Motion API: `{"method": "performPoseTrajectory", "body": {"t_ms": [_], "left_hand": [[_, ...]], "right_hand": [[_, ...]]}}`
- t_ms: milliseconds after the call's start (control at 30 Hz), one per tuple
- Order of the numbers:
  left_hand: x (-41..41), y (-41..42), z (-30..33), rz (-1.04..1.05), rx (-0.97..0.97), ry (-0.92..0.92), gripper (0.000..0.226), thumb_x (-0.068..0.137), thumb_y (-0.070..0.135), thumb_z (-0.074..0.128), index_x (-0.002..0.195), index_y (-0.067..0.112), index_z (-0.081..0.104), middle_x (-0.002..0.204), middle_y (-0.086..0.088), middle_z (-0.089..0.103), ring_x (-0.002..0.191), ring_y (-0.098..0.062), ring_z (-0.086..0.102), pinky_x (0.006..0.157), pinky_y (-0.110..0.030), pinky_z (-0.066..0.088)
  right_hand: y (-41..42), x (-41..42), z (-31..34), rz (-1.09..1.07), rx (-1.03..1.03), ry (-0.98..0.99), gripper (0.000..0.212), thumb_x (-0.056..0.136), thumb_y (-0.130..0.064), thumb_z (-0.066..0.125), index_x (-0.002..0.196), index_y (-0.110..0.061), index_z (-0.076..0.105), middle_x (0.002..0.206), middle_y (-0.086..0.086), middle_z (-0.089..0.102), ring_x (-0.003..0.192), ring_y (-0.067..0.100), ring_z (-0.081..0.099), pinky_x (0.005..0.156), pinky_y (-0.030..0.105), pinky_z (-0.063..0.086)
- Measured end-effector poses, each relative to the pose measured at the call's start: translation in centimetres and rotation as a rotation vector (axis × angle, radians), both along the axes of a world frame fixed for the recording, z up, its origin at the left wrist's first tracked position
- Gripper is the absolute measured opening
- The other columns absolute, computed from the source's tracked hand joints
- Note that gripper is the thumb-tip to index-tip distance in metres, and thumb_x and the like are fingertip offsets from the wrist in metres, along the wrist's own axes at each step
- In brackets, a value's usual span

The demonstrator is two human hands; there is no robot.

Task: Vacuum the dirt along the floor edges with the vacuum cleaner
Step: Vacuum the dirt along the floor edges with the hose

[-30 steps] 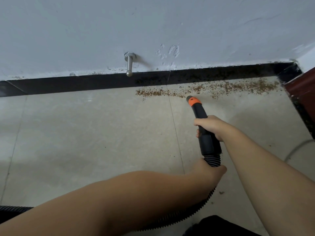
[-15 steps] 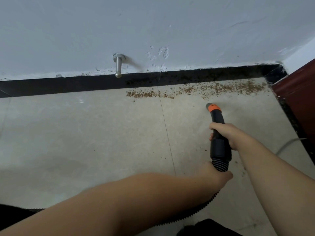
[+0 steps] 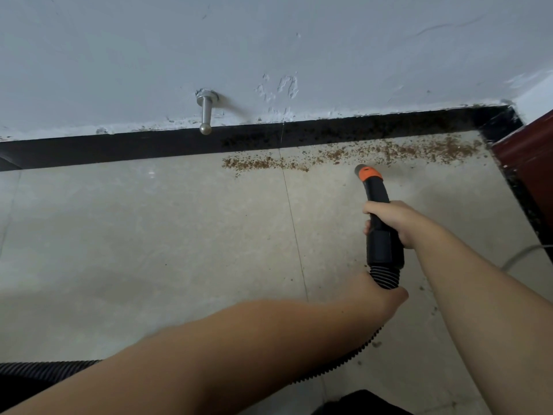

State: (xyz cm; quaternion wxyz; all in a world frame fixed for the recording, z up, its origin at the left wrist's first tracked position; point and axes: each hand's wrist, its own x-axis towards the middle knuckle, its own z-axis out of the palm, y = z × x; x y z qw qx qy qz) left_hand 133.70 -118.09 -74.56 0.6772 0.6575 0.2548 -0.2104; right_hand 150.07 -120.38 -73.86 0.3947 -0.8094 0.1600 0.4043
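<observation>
Brown dirt lies in a scattered band on the pale tiled floor, directly against the black skirting board, reaching from below the metal door stop to the corner beside a dark red panel. Specks also cling to the skirting board itself. Near the dirt band, at about its middle, sits the orange-collared tip of the black vacuum nozzle, not quite touching the dirt. Gripping the nozzle midway along its length is the right hand, fingers wrapped around it. Farther from the skirting board, the left hand holds the ribbed black hose just where it joins the nozzle; its fingers are hidden behind the hand. A pale cable lies on the floor beyond the right forearm.
</observation>
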Motion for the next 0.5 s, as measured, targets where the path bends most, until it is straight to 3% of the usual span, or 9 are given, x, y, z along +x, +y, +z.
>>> {"method": "performPoseTrajectory", "body": {"t_ms": [367,500], "left_hand": [[-3.9,3.7,-0.2,0.168,-0.043,0.019,0.014,0.082,0.029,0.059,0.073,0.023,0.050,0.069,0.003,0.053,0.055,-0.009,0.050,0.054,-0.022,0.044],[-5.0,4.9,-0.2,0.197,0.003,0.053,0.015,0.082,0.026,0.060,0.074,0.023,0.048,0.068,0.002,0.054,0.053,-0.011,0.051,0.051,-0.021,0.044]], "right_hand": [[6.8,-4.3,0.4,0.215,0.043,0.024,0.016,0.084,-0.012,0.059,0.097,-0.005,0.054,0.065,0.010,0.064,0.047,0.018,0.063,0.049,0.025,0.050],[8.5,-5.6,0.2,0.256,0.044,0.027,0.018,0.083,-0.014,0.060,0.098,-0.006,0.054,0.061,0.010,0.066,0.056,0.023,0.064,0.061,0.031,0.053]]}}
